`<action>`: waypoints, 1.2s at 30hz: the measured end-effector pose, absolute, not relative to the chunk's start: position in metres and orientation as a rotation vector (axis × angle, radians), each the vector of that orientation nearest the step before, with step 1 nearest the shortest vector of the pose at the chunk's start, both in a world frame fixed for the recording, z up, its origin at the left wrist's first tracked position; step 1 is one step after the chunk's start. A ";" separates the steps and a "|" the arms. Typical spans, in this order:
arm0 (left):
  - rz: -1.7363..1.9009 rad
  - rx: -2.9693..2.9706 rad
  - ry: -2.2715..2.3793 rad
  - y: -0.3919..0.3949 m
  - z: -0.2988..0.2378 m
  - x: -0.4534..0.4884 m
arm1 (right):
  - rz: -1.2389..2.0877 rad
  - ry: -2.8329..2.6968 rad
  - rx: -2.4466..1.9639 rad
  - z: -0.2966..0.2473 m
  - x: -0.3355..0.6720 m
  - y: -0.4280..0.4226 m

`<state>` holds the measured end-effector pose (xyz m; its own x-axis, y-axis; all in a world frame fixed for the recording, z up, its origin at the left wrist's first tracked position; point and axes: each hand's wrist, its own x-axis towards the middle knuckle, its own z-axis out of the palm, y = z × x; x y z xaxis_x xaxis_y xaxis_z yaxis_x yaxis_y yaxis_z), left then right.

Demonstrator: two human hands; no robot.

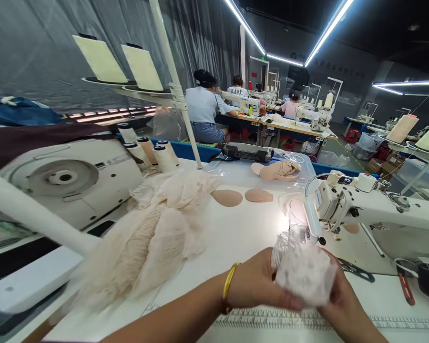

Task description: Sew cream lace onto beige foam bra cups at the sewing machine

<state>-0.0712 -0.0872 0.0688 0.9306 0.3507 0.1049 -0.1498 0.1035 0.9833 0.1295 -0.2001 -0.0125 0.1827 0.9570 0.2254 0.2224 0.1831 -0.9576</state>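
White bundle: the white bundle [305,278] is resting between the two hands, just in front of the sewing machine. Clear, crinkly wrap is showing on it, but blur is hiding what is inside.
Left hand: the left hand [255,281] is half closed, holding the bundle at 9 o'clock.
Right hand: the right hand [338,288] is curling around it at 3 o'clock, partly hidden.
Done so far: the bundle is being held in both hands. I am not seeing any clear opening in the wrap.
Still left: the bundle is not yet lying free of the hands. The pieces around it are looking unfinished to me, but I cannot tell what is sewn.
Sewing machine: the sewing machine [338,202] is standing at 1 o'clock, with its light shining.
Tan cups: two tan cups [228,197] are lying loose at 11 o'clock, and more are sitting in a pile [280,170] farther off, near 12.
Frilly cloth: the frilly cloth [164,233] is lying in a heap at 10 o'clock.
Scissors: the dark scissors [362,273] are lying at 3 o'clock, beyond the right hand.
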 end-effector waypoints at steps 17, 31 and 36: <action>0.200 2.786 -0.070 -0.018 0.032 -0.031 | -0.167 -2.301 -1.233 0.010 0.197 -0.138; 0.170 2.863 0.021 -0.014 0.032 -0.024 | -0.293 -2.248 -1.486 0.000 0.198 -0.136; 0.183 2.853 0.029 -0.013 0.029 -0.024 | -0.291 -2.229 -1.532 0.002 0.196 -0.137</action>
